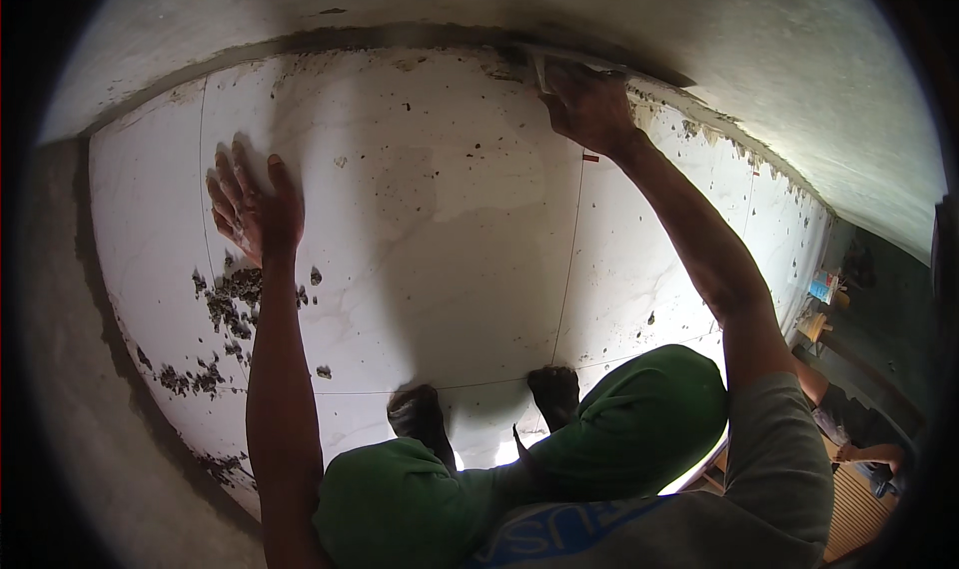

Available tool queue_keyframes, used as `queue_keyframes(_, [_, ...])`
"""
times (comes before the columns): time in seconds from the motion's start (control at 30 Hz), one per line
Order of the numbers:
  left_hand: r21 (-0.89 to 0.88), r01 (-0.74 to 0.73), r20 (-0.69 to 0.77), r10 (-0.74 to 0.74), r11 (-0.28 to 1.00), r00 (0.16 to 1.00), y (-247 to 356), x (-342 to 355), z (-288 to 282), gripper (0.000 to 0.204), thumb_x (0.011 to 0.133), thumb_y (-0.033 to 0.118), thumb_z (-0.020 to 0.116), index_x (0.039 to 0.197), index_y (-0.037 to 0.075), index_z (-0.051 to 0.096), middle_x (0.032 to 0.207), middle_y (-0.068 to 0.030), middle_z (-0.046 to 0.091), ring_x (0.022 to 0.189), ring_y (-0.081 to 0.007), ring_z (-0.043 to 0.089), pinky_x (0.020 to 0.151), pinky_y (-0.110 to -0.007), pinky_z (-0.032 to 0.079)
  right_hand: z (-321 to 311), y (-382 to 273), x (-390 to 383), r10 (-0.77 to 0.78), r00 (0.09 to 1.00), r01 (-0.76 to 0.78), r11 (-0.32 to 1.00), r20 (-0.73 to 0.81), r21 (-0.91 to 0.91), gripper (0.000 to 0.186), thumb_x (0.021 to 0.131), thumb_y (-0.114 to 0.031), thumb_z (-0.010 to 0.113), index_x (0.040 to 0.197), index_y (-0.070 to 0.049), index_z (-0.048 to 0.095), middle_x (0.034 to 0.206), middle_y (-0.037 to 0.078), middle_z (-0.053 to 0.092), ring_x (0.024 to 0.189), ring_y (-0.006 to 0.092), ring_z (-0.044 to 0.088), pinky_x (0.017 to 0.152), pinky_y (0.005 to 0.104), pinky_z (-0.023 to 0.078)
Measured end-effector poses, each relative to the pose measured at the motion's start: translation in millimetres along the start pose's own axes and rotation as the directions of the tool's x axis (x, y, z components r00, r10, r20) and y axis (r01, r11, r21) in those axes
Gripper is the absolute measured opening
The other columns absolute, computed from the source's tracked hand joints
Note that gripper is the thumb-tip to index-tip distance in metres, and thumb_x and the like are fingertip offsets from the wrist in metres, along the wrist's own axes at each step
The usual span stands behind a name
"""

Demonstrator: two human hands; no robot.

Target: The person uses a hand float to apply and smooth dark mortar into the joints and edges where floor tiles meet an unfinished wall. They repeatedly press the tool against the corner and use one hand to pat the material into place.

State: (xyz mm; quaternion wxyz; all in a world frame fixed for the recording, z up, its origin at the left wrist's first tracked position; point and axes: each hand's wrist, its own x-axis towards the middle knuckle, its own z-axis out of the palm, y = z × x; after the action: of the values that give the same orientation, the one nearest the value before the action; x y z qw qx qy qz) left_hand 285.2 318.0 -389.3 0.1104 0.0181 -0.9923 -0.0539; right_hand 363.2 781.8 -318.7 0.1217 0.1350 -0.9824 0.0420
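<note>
My left hand (262, 209) rests flat on the pale tiled floor (470, 209), fingers spread, with greyish smears on it. Out at the foot of the far wall, my right hand (594, 109) is closed around what looks like a flat trowel (540, 71). Its blade lies along the joint between tiles and wall, mostly hidden by the hand and deep shadow. A dark mortar band (370, 37) follows that joint. Crumbled dark mortar (235, 299) is scattered beside my left forearm.
Bare plastered walls (699, 19) border the floor at the far side and left. My shoes (420, 414) and green-clad knees (639, 419) are close below. At the right edge another person's arm (869, 455) shows near a brown slatted surface (857, 514) and a blue container (823, 287).
</note>
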Motion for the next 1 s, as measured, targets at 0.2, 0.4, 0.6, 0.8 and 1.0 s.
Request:
queue_keyframes(0.2, [-0.012, -0.001, -0.007, 0.001, 1.000, 1.000, 1.9, 1.8, -3.1, 0.068, 0.106, 0.058, 0.048, 0.167, 0.031, 0.038, 0.174, -0.0039, 0.035, 0.160, -0.0338, 0.029, 0.129, -0.057, 0.021, 0.0, -12.3, -7.4, -0.050, 0.998, 0.048, 0.997, 0.029, 0.064, 0.028, 0.084, -0.016, 0.081, 0.109, -0.009, 0.070, 0.095, 0.011, 0.075, 0.084, 0.0319, 0.073, 0.073, 0.0490, 0.056])
queue_keyframes(0.4, [-0.018, -0.008, -0.020, 0.007, 1.000, 1.000, -3.6, 2.9, 3.3, 0.069, 0.105, 0.058, 0.049, 0.167, 0.029, 0.039, 0.174, -0.0048, 0.036, 0.161, -0.0334, 0.028, 0.129, -0.057, 0.019, -7.5, -10.0, 2.1, -0.052, 0.991, 0.044, 0.997, -0.124, -0.070, 0.019, 0.085, -0.016, 0.080, 0.100, -0.007, 0.071, 0.094, 0.013, 0.073, 0.082, 0.0339, 0.072, 0.074, 0.0521, 0.054])
queue_keyframes(0.6, [0.019, 0.005, -0.002, -0.004, 1.000, 1.000, -3.6, 0.4, 3.3, 0.070, 0.105, 0.058, 0.050, 0.168, 0.029, 0.037, 0.175, -0.0036, 0.034, 0.161, -0.0320, 0.028, 0.129, -0.056, 0.020, -14.3, -26.4, -4.4, 0.186, 0.982, -0.188, 0.976, 0.032, 0.109, 0.015, 0.089, -0.016, 0.079, 0.092, -0.003, 0.071, 0.091, 0.016, 0.073, 0.076, 0.0358, 0.071, 0.070, 0.0488, 0.055])
queue_keyframes(0.8, [0.028, -0.001, -0.002, 0.001, 1.000, 1.000, 0.3, 2.7, 1.1, 0.070, 0.106, 0.059, 0.049, 0.168, 0.029, 0.037, 0.175, -0.0024, 0.034, 0.161, -0.0306, 0.028, 0.129, -0.055, 0.020, 13.1, -40.2, 8.5, 0.189, 0.976, -0.192, 0.981, 0.112, 0.013, 0.019, 0.090, -0.017, 0.078, 0.102, -0.004, 0.071, 0.085, 0.015, 0.073, 0.074, 0.0355, 0.072, 0.066, 0.0473, 0.056])
queue_keyframes(1.0, [0.043, 0.029, 0.021, -0.030, 0.999, 0.999, -1.7, 1.1, 0.7, 0.070, 0.105, 0.059, 0.048, 0.168, 0.029, 0.038, 0.175, -0.0024, 0.033, 0.161, -0.0293, 0.028, 0.129, -0.055, 0.020, -21.9, -56.5, -3.0, -0.085, 0.993, 0.081, 0.995, 0.079, 0.049, 0.020, 0.091, -0.017, 0.077, 0.105, -0.004, 0.073, 0.095, 0.014, 0.076, 0.087, 0.0349, 0.074, 0.080, 0.0484, 0.060])
